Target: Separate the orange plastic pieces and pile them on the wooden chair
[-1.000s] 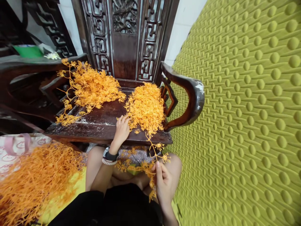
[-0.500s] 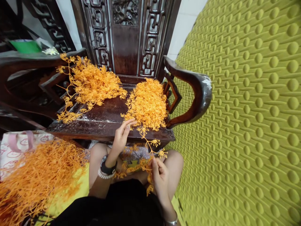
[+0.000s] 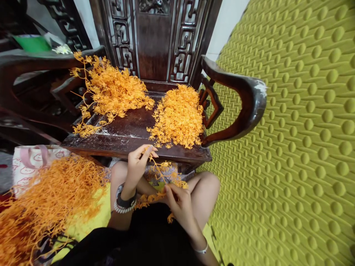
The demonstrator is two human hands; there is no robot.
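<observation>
An orange branching plastic stem (image 3: 159, 170) with small claw-like flower pieces runs between my two hands above my lap. My right hand (image 3: 179, 202) pinches it low down, thumb against fingers. Higher up, at the front edge of the dark wooden chair seat (image 3: 122, 127), my left hand (image 3: 140, 159) has thumb and fingers closed on the stem's upper end. A dense heap of loose orange flower pieces (image 3: 179, 116) lies on the seat's right side. To its left sits a looser pile of orange branched stems (image 3: 113, 88). More of the stem hangs down behind my right hand.
Bare, tangled orange stalks (image 3: 55, 199) are heaped at the lower left beside a white bag (image 3: 33, 166) with pink handles. A curved armrest (image 3: 249, 99) bounds the seat on the right, near a bumpy yellow-green mat (image 3: 305, 111). A green container (image 3: 33, 43) stands at the upper left.
My left hand has gone from loosely spread fingers near the heap to closing on the stem's tip. My right hand has moved left with the stem. The camera view has shifted slightly.
</observation>
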